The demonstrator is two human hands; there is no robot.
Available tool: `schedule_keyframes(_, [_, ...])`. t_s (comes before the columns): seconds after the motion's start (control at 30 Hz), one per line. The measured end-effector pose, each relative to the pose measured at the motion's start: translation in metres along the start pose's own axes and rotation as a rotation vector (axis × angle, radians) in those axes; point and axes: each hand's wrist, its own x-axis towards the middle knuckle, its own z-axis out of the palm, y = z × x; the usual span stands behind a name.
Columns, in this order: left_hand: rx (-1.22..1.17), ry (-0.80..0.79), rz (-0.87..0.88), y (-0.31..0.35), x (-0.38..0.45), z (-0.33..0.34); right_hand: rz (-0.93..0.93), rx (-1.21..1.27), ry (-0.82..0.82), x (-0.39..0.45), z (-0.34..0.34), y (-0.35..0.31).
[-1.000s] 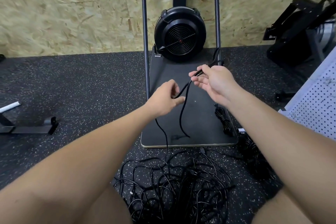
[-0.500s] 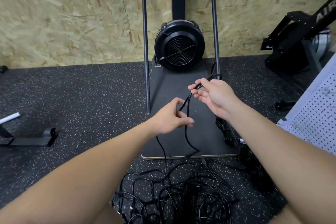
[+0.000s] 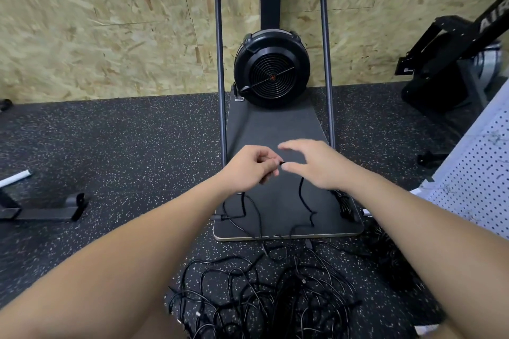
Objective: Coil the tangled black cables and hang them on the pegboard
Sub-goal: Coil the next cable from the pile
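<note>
A tangled heap of black cables (image 3: 261, 297) lies on the speckled floor between my forearms. My left hand (image 3: 252, 169) pinches the end of one black cable (image 3: 301, 192) above the dark platform (image 3: 275, 129). That cable's strand drops from under my right hand (image 3: 311, 162) to the platform and runs into the heap. My right hand hovers just right of the left one, fingers spread, thumb close to the cable's tip; I cannot tell whether it touches the cable. The white pegboard (image 3: 473, 173) leans at the right edge.
A black round fan housing (image 3: 271, 69) and two upright steel tubes stand at the platform's far end by the chipboard wall. A bundled cable (image 3: 344, 203) lies on the platform's right edge. A black floor bracket (image 3: 41, 209) sits left, a black machine (image 3: 446, 63) right.
Both hands have dropped lower over the platform and come together. My right hand let go of the loop it held and spread its fingers. My left hand now pinches the cable's end.
</note>
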Motion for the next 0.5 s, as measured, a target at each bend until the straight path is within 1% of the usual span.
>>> schedule_keyframes(0.07, [-0.083,-0.007,0.000,0.003,0.000,-0.003,0.004,0.062,-0.075,-0.003,0.008,0.004])
schedule_keyframes(0.13, [-0.121,-0.065,-0.013,0.003,-0.002,-0.006,0.023,0.149,-0.097,-0.004,0.007,0.005])
schedule_keyframes(0.27, [0.012,-0.217,-0.035,-0.018,-0.007,-0.011,0.053,0.341,0.047,-0.003,-0.013,0.013])
schedule_keyframes(0.33, [0.070,-0.272,-0.051,-0.031,-0.009,-0.013,0.035,0.357,0.041,-0.006,-0.017,0.018])
schedule_keyframes(0.43, [0.236,-0.348,-0.034,-0.043,-0.011,-0.016,-0.019,0.410,0.010,-0.012,-0.020,0.020])
schedule_keyframes(0.5, [0.292,-0.364,-0.033,-0.048,-0.012,-0.016,-0.050,0.395,-0.007,-0.014,-0.028,0.021])
